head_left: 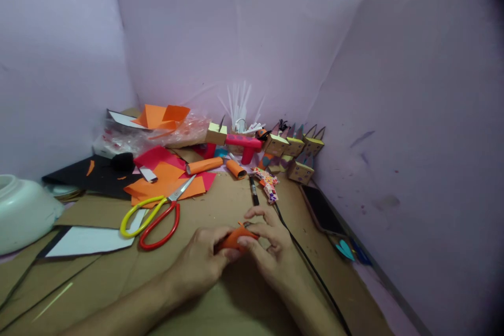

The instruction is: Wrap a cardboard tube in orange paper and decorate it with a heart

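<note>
Between my two hands is a small orange paper roll [235, 240], held above the cardboard work surface. My left hand [207, 252] grips its left end, thumb below and fingers behind. At its right end, my right hand [271, 244] pinches the roll with thumb and forefinger, while its other fingers curl above. A dark spot shows at the roll's upper right end; what it is I cannot make out. Left of my hands lie scissors [173, 197] with one yellow and one red handle. Beyond them rest a longer orange paper tube [205, 166] and a short one [236, 169].
A black marker [254, 191] and a floral-patterned piece [268, 184] lie ahead, near a black cable [311, 265]. Cardboard box heads with pointed ears [301, 170] stand by the right wall, near a phone [321, 209]. Orange sheets [157, 181] and a white bowl [25, 215] are left.
</note>
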`<state>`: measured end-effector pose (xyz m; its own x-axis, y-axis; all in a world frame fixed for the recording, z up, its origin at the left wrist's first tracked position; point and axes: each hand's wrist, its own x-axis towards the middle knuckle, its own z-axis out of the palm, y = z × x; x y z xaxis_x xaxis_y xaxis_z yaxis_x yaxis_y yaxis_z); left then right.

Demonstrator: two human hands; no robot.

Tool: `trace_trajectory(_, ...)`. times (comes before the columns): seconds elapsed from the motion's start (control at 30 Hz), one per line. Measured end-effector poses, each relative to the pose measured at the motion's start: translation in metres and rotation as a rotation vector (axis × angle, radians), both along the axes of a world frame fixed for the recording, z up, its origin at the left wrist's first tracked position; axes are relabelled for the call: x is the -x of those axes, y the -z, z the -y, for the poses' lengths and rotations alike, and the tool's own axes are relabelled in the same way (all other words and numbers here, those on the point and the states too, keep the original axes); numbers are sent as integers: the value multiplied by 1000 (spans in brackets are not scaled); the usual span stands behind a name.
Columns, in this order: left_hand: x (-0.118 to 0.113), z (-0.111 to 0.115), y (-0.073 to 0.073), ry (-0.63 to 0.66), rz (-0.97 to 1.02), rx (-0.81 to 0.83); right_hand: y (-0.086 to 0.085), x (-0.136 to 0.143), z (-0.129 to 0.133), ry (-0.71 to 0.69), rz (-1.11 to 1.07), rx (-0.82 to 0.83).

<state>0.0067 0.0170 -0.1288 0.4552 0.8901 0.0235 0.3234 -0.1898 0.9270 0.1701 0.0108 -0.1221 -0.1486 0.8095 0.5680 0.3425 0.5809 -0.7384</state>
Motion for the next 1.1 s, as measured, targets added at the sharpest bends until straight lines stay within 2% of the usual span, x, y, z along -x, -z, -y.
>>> trace_trajectory(0.17,2,-9,-1,15,246,142,9,-6,-11,74,-271,176)
trace_trajectory(0.27,0,-9,0,44,323,206,12,-3,-13,-25,-398,419)
trace_trajectory(0.37,-3,-7,1,65,335,216,11,3,-12,-87,-340,560)
trace_trajectory(0.5,-5,-5,1,68,220,182,6,6,-10,-20,-358,548)
trace_trajectory(0.63,-6,-6,7,-1,53,150,1,8,-9,79,-389,570)
trace_trajectory(0.8,-9,-7,9,-51,-12,101,0,11,-11,180,-393,555)
trace_trajectory(0.97,-9,-9,4,61,66,164,12,5,-11,186,-377,599)
trace_trajectory(1.03,-6,-13,7,53,73,227,20,4,-10,183,-420,586)
trace_trajectory(1.1,-2,-17,12,36,85,254,28,3,-9,149,-451,646)
